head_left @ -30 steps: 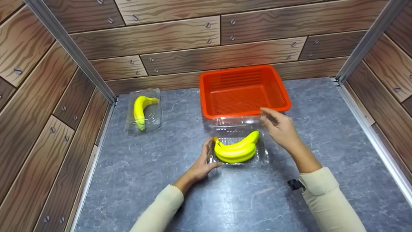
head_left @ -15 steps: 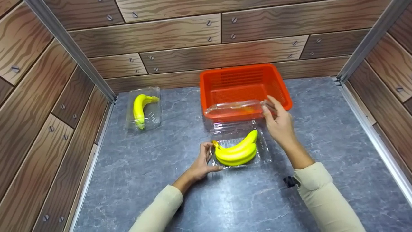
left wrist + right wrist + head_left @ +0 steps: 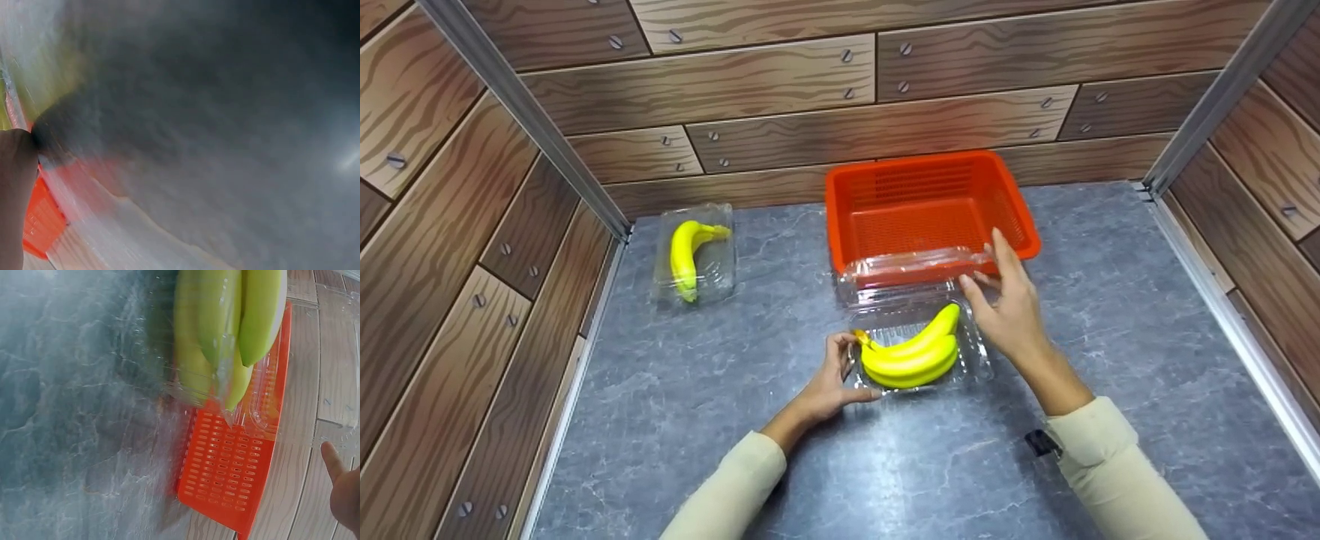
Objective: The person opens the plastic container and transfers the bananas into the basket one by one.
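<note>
A bunch of yellow bananas [image 3: 911,361] lies in a clear plastic clamshell container [image 3: 975,360] at the middle of the table. Its transparent lid [image 3: 915,262] is raised on the far side and overlaps the basket's front in the head view. My left hand [image 3: 829,386] grips the container's left end, thumb along the front edge and fingers round the back. At the lid's right end is my right hand [image 3: 1011,307], index finger extended and thumb apart from it. One of its fingers [image 3: 334,464] points at the lid's edge in the right wrist view. The left wrist view is mostly blurred.
An orange-red plastic basket [image 3: 934,217] stands behind the container, near the wood-patterned back wall [image 3: 780,82]. At the back left, a single banana [image 3: 684,259] sits in another clear container [image 3: 716,274]. Wood-patterned walls with metal rails [image 3: 1230,307] bound both sides.
My right hand first took the lid's right end and lifted it; now its fingers have spread and the lid has dropped a little toward the bananas. My left hand has stayed on the container.
</note>
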### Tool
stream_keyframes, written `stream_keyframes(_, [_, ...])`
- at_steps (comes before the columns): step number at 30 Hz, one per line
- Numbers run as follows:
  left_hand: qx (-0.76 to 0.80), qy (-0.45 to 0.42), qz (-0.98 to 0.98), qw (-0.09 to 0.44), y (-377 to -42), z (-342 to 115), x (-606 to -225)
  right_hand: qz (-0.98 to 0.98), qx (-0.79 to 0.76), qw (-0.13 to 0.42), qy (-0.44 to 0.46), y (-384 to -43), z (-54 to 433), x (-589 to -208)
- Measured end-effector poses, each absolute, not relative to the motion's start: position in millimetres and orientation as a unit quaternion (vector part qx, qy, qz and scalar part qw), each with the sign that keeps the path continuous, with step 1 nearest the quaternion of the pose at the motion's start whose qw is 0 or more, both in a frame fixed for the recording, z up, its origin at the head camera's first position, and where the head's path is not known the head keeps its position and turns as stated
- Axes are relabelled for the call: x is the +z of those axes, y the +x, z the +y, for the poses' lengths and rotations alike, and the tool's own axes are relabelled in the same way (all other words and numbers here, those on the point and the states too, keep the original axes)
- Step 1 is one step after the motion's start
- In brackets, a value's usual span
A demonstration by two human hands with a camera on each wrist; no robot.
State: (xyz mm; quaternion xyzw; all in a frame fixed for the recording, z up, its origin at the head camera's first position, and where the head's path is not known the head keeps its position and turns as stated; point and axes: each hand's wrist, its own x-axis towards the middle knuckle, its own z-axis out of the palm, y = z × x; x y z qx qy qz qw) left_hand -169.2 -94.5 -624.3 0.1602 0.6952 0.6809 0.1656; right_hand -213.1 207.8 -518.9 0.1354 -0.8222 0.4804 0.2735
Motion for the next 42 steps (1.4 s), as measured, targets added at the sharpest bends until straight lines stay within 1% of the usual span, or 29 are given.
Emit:
stream_keyframes(6, [0.689, 0.158, 0.687, 0.168, -170.6, -95.3, -623.5, -0.825, 0.477, 0.271, 0.137, -211.7, 208.0, -520.9])
stream_keyframes(11, [0.698, 0.163, 0.678, 0.165, -169.6, -97.3, -624.2, -0.821, 0.474, 0.295, 0.116, -220.3, 206.4, -519.3])
stream_keyframes(14, [0.705, 0.159, 0.670, 0.169, -168.2, -99.6, -625.2, -0.817, 0.480, 0.301, 0.106, -226.2, 204.7, -517.6])
stream_keyframes(21, [0.708, 0.149, 0.667, 0.178, -164.6, -104.5, -626.7, -0.836, 0.458, 0.284, 0.105, -232.1, 204.2, -511.7])
stream_keyframes(31, [0.736, 0.138, 0.633, 0.196, -168.7, -109.9, -627.8, -0.852, 0.442, 0.269, 0.085, -238.3, 204.0, -504.5])
stream_keyframes(35, [0.741, 0.147, 0.624, 0.200, -169.8, -109.7, -627.7, -0.862, 0.437, 0.251, 0.059, -241.7, 205.0, -501.6])
stream_keyframes(42, [0.738, 0.142, 0.627, 0.207, -169.3, -106.8, -625.0, -0.890, 0.416, 0.178, 0.054, -239.6, 209.8, -503.3])
